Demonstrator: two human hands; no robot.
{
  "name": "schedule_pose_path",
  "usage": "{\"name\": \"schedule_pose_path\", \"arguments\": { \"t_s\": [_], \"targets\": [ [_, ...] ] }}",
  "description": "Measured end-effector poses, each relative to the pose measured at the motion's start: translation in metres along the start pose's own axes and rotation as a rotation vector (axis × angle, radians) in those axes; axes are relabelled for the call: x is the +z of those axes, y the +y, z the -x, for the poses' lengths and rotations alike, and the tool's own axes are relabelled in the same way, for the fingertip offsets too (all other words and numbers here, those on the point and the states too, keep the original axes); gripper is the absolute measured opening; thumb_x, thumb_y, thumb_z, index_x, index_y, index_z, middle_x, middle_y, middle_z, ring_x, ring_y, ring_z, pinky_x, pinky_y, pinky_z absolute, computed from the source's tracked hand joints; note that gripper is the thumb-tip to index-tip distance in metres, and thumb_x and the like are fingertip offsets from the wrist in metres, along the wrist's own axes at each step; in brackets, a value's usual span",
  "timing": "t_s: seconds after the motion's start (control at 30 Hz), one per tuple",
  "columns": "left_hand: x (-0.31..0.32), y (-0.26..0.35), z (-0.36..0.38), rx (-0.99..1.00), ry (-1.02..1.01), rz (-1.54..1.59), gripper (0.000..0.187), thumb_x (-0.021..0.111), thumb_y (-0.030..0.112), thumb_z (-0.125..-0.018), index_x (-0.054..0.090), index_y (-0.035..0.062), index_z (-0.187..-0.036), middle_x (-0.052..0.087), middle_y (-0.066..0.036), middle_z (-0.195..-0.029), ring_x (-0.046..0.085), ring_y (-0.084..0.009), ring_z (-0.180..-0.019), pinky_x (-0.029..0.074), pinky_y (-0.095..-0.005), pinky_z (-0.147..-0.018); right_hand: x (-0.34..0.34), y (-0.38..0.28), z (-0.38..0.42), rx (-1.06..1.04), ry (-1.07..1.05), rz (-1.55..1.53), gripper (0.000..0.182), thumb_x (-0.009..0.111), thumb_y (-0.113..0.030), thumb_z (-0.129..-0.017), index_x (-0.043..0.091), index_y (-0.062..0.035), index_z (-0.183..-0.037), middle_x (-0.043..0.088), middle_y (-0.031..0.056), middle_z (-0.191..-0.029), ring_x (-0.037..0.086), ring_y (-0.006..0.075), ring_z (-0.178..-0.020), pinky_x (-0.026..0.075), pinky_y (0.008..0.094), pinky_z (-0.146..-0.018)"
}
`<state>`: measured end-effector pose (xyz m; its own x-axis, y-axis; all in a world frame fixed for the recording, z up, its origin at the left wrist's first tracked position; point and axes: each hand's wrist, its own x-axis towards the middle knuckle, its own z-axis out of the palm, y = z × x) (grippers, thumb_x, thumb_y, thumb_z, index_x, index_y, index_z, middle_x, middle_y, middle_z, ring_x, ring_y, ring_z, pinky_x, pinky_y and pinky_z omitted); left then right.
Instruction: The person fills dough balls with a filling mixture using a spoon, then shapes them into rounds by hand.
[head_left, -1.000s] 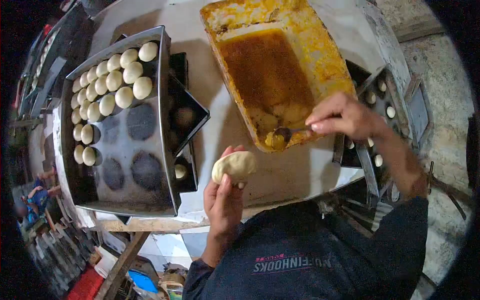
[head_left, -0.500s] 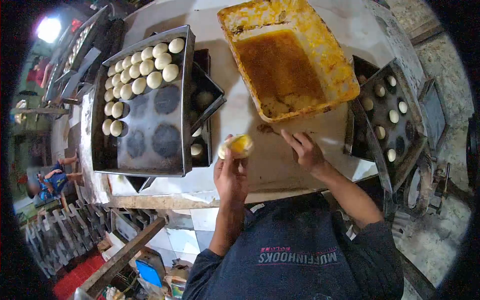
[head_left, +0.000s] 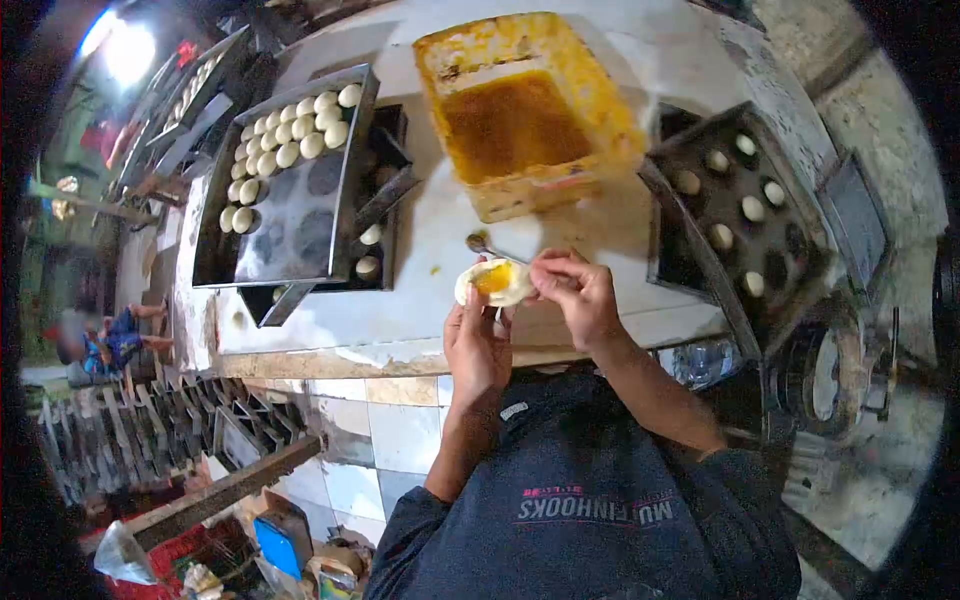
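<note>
My left hand [head_left: 478, 345] holds up a flattened piece of dough [head_left: 518, 284] with yellow-orange filling [head_left: 494, 279] in its middle. My right hand [head_left: 582, 298] grips the handle of a spoon [head_left: 480, 243], whose dark, smeared bowl points left just beyond the dough. The fingertips of that hand are at the right edge of the dough. Farther back on the table stands a yellow tub [head_left: 610, 160] with brownish-orange filling [head_left: 515, 125] on its bottom and smears up its walls.
On the left, a metal tray [head_left: 290, 225] with rows of round dough balls [head_left: 287, 154] rests on other trays. More stacked trays [head_left: 735, 190] with dough balls stand on the right. The pale table's [head_left: 420, 320] front edge runs before me. A person [head_left: 115, 340] sits at far left.
My right hand has come left to the dough, bringing the spoon up beside it. The dough in my left hand now sits more openly, its filling facing up. The view has shifted slightly.
</note>
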<state>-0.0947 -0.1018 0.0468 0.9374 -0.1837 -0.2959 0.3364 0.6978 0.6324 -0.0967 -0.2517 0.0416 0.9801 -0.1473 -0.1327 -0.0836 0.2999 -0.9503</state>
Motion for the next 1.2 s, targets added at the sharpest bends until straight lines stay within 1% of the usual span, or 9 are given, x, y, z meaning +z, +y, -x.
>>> {"name": "schedule_pose_path", "arguments": {
  "t_s": [0.1,0.23,0.3,0.33,0.5,0.77,0.93,1.1,1.2],
  "targets": [
    [0.021,-0.031,0.021,0.023,0.018,0.083,0.043,0.045,0.023,-0.101,0.04,0.0009,-0.138,0.053,-0.011,-0.129,0.054,-0.0205,-0.115,0.045,-0.0328,-0.096,-0.03,0.004,0.024,0.278,0.165,-0.485,0.022,0.065,-0.009,-0.088,0.064,0.0122,-0.095,0.059,0.0126,-0.105,0.066,0.0196,-0.081,0.055,0.0276,-0.079],
    [0.029,-0.079,0.05,0.649,-0.12,-1.109,0.073,0.053,0.024,-0.093,0.011,-0.0046,-0.146,0.025,-0.026,-0.144,0.035,-0.033,-0.13,0.028,-0.0414,-0.108,-0.026,-0.034,0.073,-0.385,0.046,0.244,0.026,0.073,-0.01,-0.079,0.066,0.0086,-0.096,0.058,0.0122,-0.095,0.064,0.0204,-0.092,0.055,0.0309,-0.08],
    [0.057,-0.079,0.085,0.372,-0.208,-0.734,0.081,0.056,0.024,-0.091,0.005,-0.0049,-0.147,0.024,-0.028,-0.144,0.035,-0.0338,-0.13,0.027,-0.0427,-0.108,-0.024,-0.078,0.103,-0.56,0.023,0.66,0.02,0.071,-0.008,-0.079,0.065,0.0045,-0.093,0.057,0.0125,-0.093,0.064,0.0246,-0.084,0.053,0.033,-0.072],
    [0.06,-0.075,0.091,0.641,-0.24,-1.064,0.077,0.051,0.017,-0.093,0.002,-0.0041,-0.148,0.023,-0.025,-0.145,0.043,-0.0308,-0.124,0.034,-0.0385,-0.104,-0.025,-0.085,0.11,-0.555,0.026,0.65,0.02,0.071,-0.008,-0.079,0.065,0.0045,-0.093,0.057,0.0125,-0.093,0.064,0.0246,-0.084,0.053,0.033,-0.072],
    [0.083,-0.039,0.129,0.34,-0.297,-0.174,0.061,0.052,0.019,-0.096,0.025,0.0,-0.146,0.045,-0.015,-0.133,0.049,-0.0214,-0.118,0.038,-0.0342,-0.101,-0.028,-0.119,0.134,-0.801,-0.051,0.642,0.007,0.063,-0.002,-0.079,0.059,0.0006,-0.083,0.057,0.0124,-0.092,0.06,0.0307,-0.081,0.05,0.0372,-0.07],
    [0.046,-0.009,0.12,0.332,-0.293,-0.127,0.037,0.061,0.022,-0.087,0.056,-0.0024,-0.115,0.046,-0.016,-0.127,0.043,-0.0259,-0.122,0.032,-0.0371,-0.104,0.015,-0.114,0.135,-1.012,-0.153,0.957,0.012,0.063,-0.006,-0.078,0.057,-0.0013,-0.088,0.054,0.0117,-0.096,0.053,0.0287,-0.094,0.042,0.0393,-0.084],
    [0.02,0.022,0.1,0.635,-0.221,-0.287,0.031,0.058,0.027,-0.09,0.053,0.0043,-0.111,0.049,-0.02,-0.123,0.053,-0.03,-0.11,0.043,-0.0408,-0.095,0.048,-0.1,0.103,-0.291,-0.167,0.384,0.033,0.079,-0.02,-0.078,0.066,0.0028,-0.098,0.06,0.0054,-0.083,0.058,0.0066,-0.061,0.047,0.0194,-0.052],
    [-0.014,0.048,0.073,1.039,-0.136,-0.754,0.03,0.062,0.014,-0.087,0.057,0.0015,-0.113,0.052,-0.02,-0.116,0.054,-0.0313,-0.104,0.044,-0.0388,-0.089,0.095,-0.087,0.078,-0.346,-0.238,0.281,0.035,0.078,-0.017,-0.078,0.064,0.0039,-0.103,0.063,0.0088,-0.084,0.063,0.0106,-0.065,0.052,0.0229,-0.057],
    [-0.028,0.075,0.066,1.123,0.008,-1.379,0.064,0.07,0.012,-0.076,0.046,0.002,-0.134,0.05,-0.016,-0.103,0.05,-0.0285,-0.095,0.044,-0.0358,-0.082,0.125,-0.098,0.074,-0.616,-0.293,0.736,0.023,0.076,-0.009,-0.075,0.067,0.0006,-0.094,0.062,0.0098,-0.084,0.065,0.0229,-0.076,0.054,0.0337,-0.067]
  ]
}}
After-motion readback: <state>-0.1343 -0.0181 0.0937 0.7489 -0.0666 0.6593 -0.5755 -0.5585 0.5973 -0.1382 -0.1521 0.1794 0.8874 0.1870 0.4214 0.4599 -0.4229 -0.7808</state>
